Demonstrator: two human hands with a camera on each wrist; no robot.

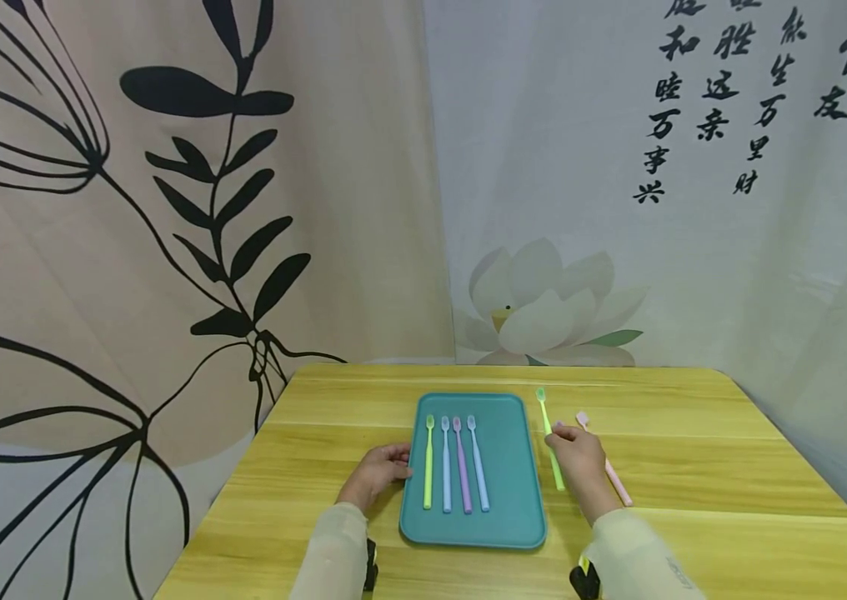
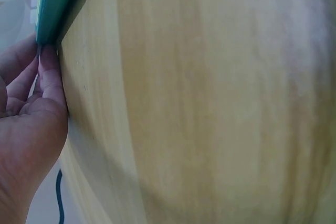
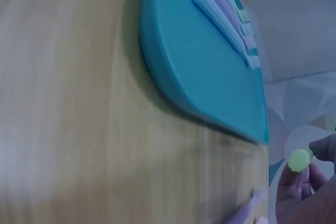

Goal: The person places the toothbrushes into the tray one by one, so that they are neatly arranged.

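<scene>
My right hand [image 1: 579, 461] pinches a green toothbrush [image 1: 543, 404] beside the tray's right side; its rounded handle end [image 3: 300, 160] shows between thumb and fingers in the right wrist view. On the left, my left hand [image 1: 378, 473] holds the edge of the teal tray [image 1: 506, 467], fingertips [image 2: 48, 56] at its rim. Several toothbrushes lie side by side in the tray, heads away from me: a yellow-green one [image 1: 428, 475], a light blue one [image 1: 446, 475], a purple one [image 1: 463, 471] and another blue one [image 1: 479, 471].
A pink toothbrush [image 1: 618, 483] lies on the wooden table [image 1: 694, 467] right of my right hand. A purple toothbrush [image 3: 242, 213] lies near it, mostly hidden by the hand in the head view. Printed curtains [image 1: 363, 208] hang behind the table.
</scene>
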